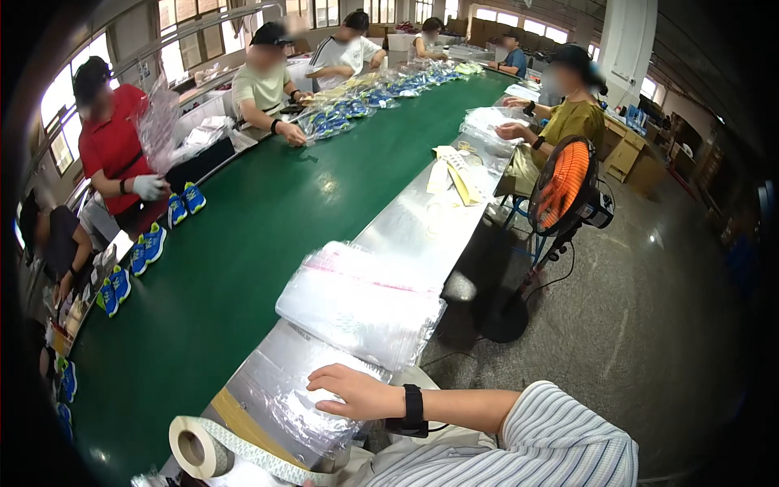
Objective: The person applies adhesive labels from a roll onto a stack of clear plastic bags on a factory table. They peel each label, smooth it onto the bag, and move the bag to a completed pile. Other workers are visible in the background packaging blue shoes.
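My right hand [349, 391] lies palm down on a stack of clear plastic bags [284, 398], its fingers apart and holding nothing. A black band is around that wrist. Just beyond, a second stack of clear plastic bags [357, 304] with a pink line along its far edge lies on the metal ledge. A roll of white printed labels [195, 450] stands left of the hand, its strip running right along the lower edge. My left hand does not show.
A green conveyor belt [284, 207] runs alongside, with blue sneakers [148, 247] on its far edge and several bagged pairs [333, 120] farther up. Co-workers stand or sit on both sides. An orange fan [560, 187] stands right of the metal ledge [406, 213].
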